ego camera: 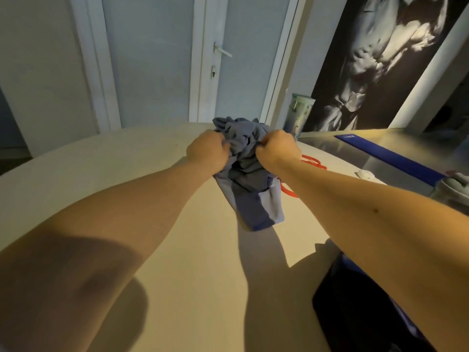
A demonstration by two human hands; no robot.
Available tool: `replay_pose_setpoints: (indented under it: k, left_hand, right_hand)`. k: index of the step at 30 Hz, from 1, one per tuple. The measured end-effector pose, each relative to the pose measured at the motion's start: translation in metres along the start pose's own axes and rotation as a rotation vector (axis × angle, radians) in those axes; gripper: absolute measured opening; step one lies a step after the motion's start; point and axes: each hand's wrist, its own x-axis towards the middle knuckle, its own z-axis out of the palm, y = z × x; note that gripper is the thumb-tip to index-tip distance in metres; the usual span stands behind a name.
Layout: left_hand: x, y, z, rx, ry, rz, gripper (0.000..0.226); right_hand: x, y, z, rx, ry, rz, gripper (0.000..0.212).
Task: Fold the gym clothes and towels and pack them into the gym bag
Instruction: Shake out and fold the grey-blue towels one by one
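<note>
A crumpled blue-grey garment with darker blue and pale panels lies bunched on the round beige table, its lower end pointing toward me. My left hand grips the cloth at its upper left with curled fingers. My right hand pinches a fold at the upper right. Both arms reach forward over the table. A dark bag with blue trim sits at the table's lower right edge, partly hidden by my right forearm.
A red cord lies on the table just right of the garment. A green-lidded tumbler stands behind it. A blue mat, a small white object and a grey cloth are at the right. A white door is beyond the table.
</note>
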Motion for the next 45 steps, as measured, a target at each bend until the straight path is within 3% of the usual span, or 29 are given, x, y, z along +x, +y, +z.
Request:
replay_pose_setpoints:
  k: [3,7,9,12,18,21,23,25,29,34,41,45]
  left_hand:
    - [0.009,0.019,-0.036,-0.11,0.142,0.05,0.032]
    - [0.011,0.062,-0.107,-0.277,0.25,0.191,0.031]
    - [0.001,0.087,-0.148,-0.361,0.289,0.225,0.029]
    - [-0.013,0.119,-0.212,-0.488,0.322,0.225,0.027]
    - [-0.062,0.178,-0.346,-0.637,0.375,0.279,0.028]
    - [-0.096,0.198,-0.393,-0.671,0.359,0.314,0.027]
    - [-0.12,0.209,-0.416,-0.656,0.362,0.32,0.028]
    - [-0.145,0.212,-0.436,-0.61,0.383,0.323,0.032]
    - [-0.186,0.204,-0.472,-0.507,0.442,0.298,0.031]
    - [-0.215,0.195,-0.521,-0.41,0.509,0.215,0.035]
    - [-0.251,0.196,-0.587,-0.5,0.43,0.054,0.038]
    - [-0.27,0.204,-0.62,-0.563,0.506,0.041,0.04]
  right_hand:
    - [-0.008,-0.006,-0.022,0.172,0.042,-0.011,0.026]
    - [-0.025,-0.025,-0.064,0.339,0.025,-0.145,0.072]
    - [-0.037,-0.039,-0.093,0.442,-0.003,-0.187,0.084]
    - [-0.062,-0.066,-0.145,0.658,-0.072,-0.162,0.085]
    - [-0.13,-0.105,-0.234,0.632,-0.122,-0.223,0.092]
    - [-0.171,-0.12,-0.261,0.609,-0.159,-0.29,0.078]
    - [-0.193,-0.13,-0.273,0.598,-0.121,-0.311,0.046]
    - [-0.215,-0.135,-0.287,0.698,-0.148,-0.268,0.028]
    - [-0.252,-0.136,-0.319,0.758,-0.297,-0.283,0.027]
    - [-0.275,-0.138,-0.368,0.802,-0.243,-0.282,0.026]
    - [-0.312,-0.156,-0.438,1.276,-0.359,-0.268,0.03]
    - [-0.337,-0.167,-0.47,1.479,-0.422,-0.346,0.022]
